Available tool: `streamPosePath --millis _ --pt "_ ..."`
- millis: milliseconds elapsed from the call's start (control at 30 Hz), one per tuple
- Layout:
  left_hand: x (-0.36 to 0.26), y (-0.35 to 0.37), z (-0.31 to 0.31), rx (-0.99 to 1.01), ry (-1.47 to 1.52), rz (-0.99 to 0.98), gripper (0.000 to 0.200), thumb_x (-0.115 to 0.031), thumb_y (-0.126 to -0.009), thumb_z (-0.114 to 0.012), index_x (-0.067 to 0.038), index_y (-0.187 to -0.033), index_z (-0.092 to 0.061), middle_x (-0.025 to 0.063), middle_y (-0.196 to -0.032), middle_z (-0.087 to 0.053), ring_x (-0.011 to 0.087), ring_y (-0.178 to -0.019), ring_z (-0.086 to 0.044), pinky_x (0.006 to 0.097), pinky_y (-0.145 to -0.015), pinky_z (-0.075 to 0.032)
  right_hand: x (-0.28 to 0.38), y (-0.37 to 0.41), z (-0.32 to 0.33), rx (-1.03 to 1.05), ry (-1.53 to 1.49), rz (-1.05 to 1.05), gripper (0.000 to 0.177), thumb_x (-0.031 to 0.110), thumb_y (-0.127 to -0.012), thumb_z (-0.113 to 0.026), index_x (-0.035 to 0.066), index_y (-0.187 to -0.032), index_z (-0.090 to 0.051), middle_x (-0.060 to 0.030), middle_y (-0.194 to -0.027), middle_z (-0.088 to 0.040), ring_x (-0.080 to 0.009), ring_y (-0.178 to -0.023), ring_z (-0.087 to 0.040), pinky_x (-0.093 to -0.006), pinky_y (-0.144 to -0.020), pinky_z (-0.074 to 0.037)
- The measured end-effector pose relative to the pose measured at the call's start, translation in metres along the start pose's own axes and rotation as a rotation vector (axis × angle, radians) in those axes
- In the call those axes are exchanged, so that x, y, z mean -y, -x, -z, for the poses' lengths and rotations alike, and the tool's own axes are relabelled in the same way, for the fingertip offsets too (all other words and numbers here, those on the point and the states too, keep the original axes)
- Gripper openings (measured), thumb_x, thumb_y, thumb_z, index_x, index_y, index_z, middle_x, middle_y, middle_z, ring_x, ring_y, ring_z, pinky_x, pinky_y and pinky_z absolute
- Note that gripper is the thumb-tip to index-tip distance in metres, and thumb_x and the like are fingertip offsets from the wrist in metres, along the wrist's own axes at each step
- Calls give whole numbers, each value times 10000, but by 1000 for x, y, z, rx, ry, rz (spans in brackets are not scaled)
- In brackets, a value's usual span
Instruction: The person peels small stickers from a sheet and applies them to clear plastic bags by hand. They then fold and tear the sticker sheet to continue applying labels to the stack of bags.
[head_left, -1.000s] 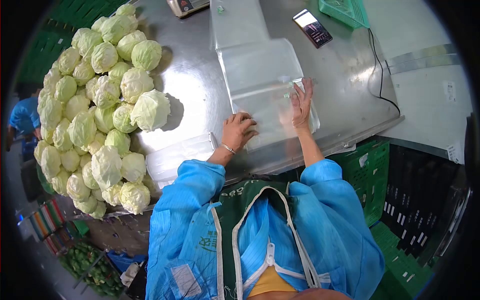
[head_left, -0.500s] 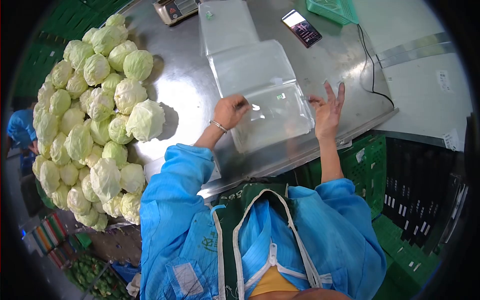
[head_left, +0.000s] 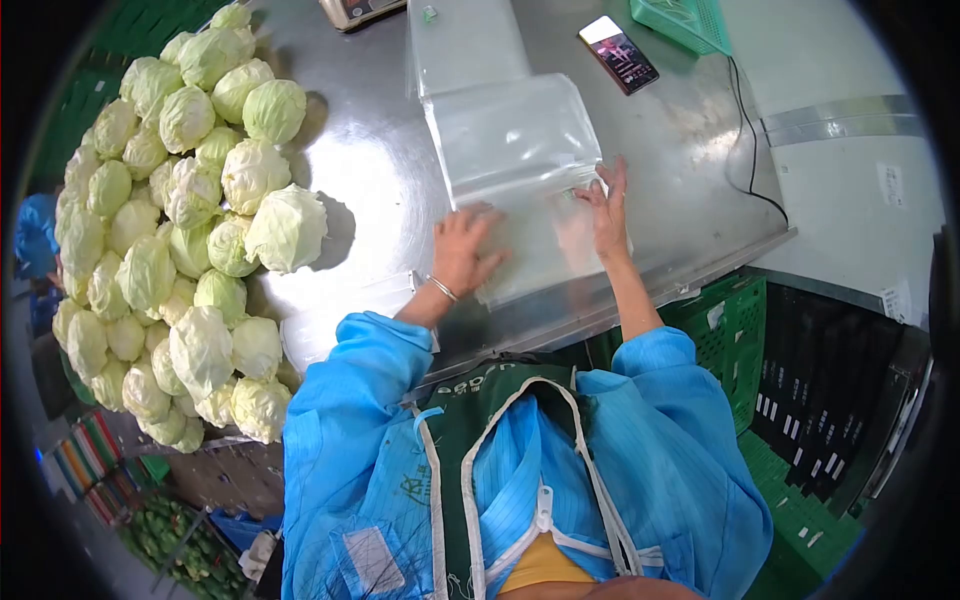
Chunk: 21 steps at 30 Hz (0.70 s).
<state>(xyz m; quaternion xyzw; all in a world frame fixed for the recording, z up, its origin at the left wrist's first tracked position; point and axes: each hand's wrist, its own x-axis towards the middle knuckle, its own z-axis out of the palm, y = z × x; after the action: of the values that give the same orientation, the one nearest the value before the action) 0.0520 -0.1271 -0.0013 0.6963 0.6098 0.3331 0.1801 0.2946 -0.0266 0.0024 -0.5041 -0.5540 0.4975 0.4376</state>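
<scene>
Clear plastic bags lie overlapped on the metal table, with an upper bag (head_left: 466,50), a middle bag (head_left: 515,135) and a lower bag (head_left: 535,245) closest to me. My left hand (head_left: 466,252) rests at the lower bag's left edge, fingers spread and slightly blurred. Over the upper right of that bag is my right hand (head_left: 610,215), its fingers apart and the tips at the bag near a small green mark. Neither hand visibly grips anything.
Cabbages (head_left: 190,200) are heaped on the left of the table. A phone (head_left: 619,55), a green basket (head_left: 685,22) and a black cable (head_left: 745,130) lie toward the right. Part of a scale (head_left: 360,10) shows at the top. Green crates (head_left: 730,340) stand below the table edge.
My right hand has moved left and up, from beside the lower bag to over its upper right. My left hand has opened from curled fingers to a spread shape. The view has shifted slightly.
</scene>
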Motion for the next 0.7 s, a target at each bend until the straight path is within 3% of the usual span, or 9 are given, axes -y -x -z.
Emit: streamPosePath --millis 67,167,300,467,567,700 --pt "-7 15 -5 162 -109 -6 580 -331 -677 -781 -170 -1195 -575 63 -1285 -493 294 -1153 -453 436 -932 -335 -4 -3 -1 19 110 41 799 441 -939 -500 55 -1482 -60 -253 -1415 -279 -301 -1110 -534 -380 -972 -417" --pt "-4 16 -8 55 -159 151 642 -396 -626 -799 -235 -1207 -577 45 -1340 -444 269 -1201 -413 445 -956 -300 1 -2 -1 39 147 54 792 427 -942 -498 36 -1477 -64 -263 -1432 -253 -329 -1248 -414 -389 -1009 -397" --pt "1 11 -6 63 -124 128 494 -370 -622 -804 -262 -1079 -649 23 -1312 -474 281 -1205 -404 461 -953 -292 12 6 -3 65 58 15 794 421 -945 -498 35 -1478 -55 -261 -1447 -236 -319 -1342 -298 -398 -1025 -382" --pt "11 9 -16 12 -85 111 238 -308 -647 -795 -244 -853 -695 -17 -1216 -532 278 -1174 -422 468 -934 -293 4 6 13 -21 16 132 773 402 -954 -490 62 -1484 -41 -255 -1454 -233 -332 -1263 -420 -389 -1015 -396" --pt "13 6 -19 16 -52 126 223 -285 -657 -791 -234 -844 -682 -30 -1154 -552 264 -1129 -444 462 -925 -291 24 11 24 -48 -88 88 739 383 -970 -466 79 -1488 -35 -246 -1450 -248 -311 -1171 -516 -391 -1016 -393" --pt "13 -4 -16 95 -46 222 340 -312 -626 -812 -264 -940 -691 -13 -1206 -516 259 -1112 -452 463 -921 -309 30 23 40 -89 -138 73 705 367 -985 -435 92 -1489 -26 -237 -1443 -264 -290 -1105 -568 -392 -1015 -389"
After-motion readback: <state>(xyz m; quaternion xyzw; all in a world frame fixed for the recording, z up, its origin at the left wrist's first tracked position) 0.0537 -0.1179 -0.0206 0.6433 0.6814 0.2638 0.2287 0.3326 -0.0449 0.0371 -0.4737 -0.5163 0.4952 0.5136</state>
